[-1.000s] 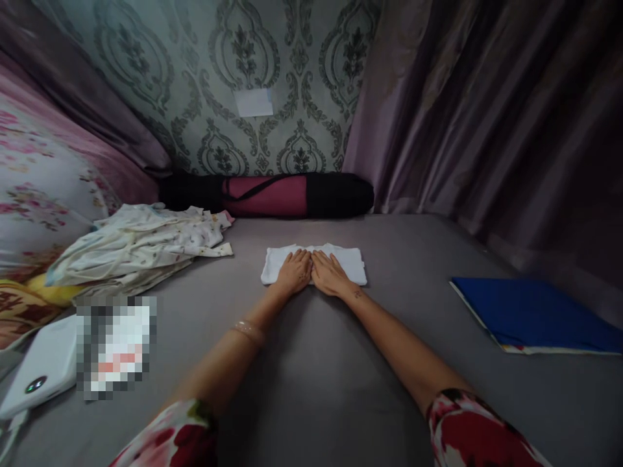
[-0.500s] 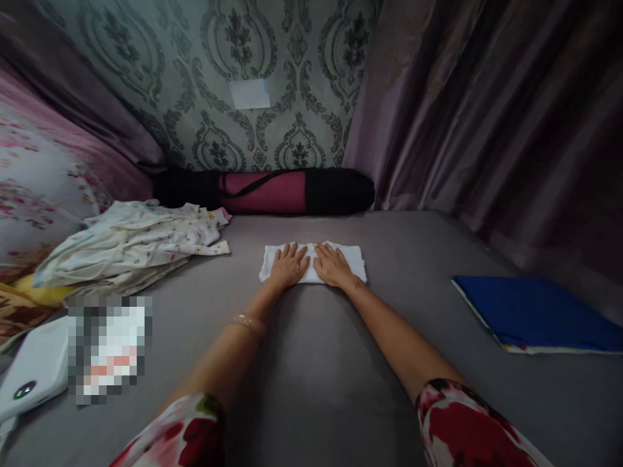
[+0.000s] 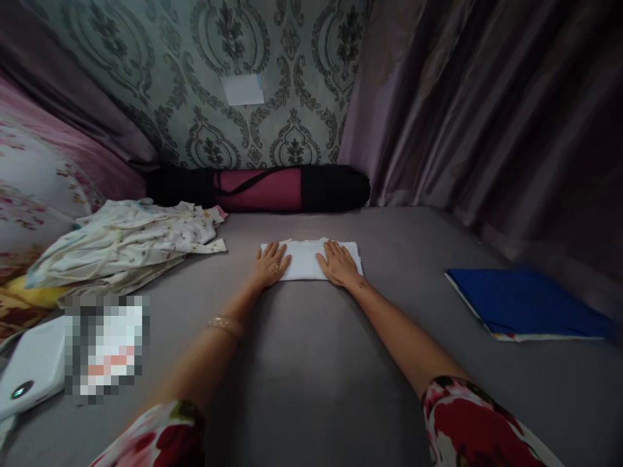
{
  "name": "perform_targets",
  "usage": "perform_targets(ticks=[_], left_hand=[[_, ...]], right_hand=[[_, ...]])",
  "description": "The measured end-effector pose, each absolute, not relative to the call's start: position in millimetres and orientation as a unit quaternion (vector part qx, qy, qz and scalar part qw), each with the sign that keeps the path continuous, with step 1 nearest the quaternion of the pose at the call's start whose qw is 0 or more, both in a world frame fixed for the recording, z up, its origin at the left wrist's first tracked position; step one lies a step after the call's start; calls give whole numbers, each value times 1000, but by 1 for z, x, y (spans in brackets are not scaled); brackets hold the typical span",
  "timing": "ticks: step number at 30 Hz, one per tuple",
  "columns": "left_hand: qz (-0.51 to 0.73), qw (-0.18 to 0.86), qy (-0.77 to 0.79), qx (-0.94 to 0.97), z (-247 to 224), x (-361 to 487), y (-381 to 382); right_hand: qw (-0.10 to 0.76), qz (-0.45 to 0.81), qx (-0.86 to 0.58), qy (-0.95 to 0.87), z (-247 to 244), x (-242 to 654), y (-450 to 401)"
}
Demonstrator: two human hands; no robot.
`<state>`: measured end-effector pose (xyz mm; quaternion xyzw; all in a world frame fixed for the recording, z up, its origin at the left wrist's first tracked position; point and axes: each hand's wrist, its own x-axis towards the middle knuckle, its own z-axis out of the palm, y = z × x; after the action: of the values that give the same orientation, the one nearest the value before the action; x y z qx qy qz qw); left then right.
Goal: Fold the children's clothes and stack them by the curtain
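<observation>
A folded white cloth (image 3: 305, 261) lies flat on the grey sheet (image 3: 302, 337), its long side running left to right. My left hand (image 3: 271, 264) rests palm down over the cloth's left end, fingers stretched away from me. Over its right part lies my right hand (image 3: 339, 263), also flat with the fingers out and the thumb pointing inward. The middle of the cloth shows between the two hands. Neither hand grips anything.
A pile of light patterned clothes (image 3: 131, 243) sits at the left. Nearer me are a white device with a cable (image 3: 34, 363) and a blurred-out item (image 3: 109, 350). A black and maroon bag (image 3: 263, 188) lies along the wall. At right is a folded blue cloth (image 3: 520, 301).
My hands have slid apart over the white cloth, the left one clearly outward to its left end, the right one slightly. More of the cloth's middle shows. The view has shifted a little.
</observation>
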<state>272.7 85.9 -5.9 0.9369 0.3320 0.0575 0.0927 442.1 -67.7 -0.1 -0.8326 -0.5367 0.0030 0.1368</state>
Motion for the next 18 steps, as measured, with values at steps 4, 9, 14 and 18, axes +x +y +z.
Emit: perform_targets(ticks=[4, 9, 14, 18], left_hand=[[49, 116, 320, 939, -6, 256, 95], [56, 118, 310, 942, -10, 250, 100], [59, 101, 335, 935, -10, 250, 98], [51, 83, 356, 929, -9, 250, 95]], right_hand=[[125, 3, -837, -533, -2, 452, -78], [124, 10, -842, -526, -4, 466, -94], [115, 9, -857, -503, -8, 473, -101], [114, 22, -869, -481, -6, 471, -101]])
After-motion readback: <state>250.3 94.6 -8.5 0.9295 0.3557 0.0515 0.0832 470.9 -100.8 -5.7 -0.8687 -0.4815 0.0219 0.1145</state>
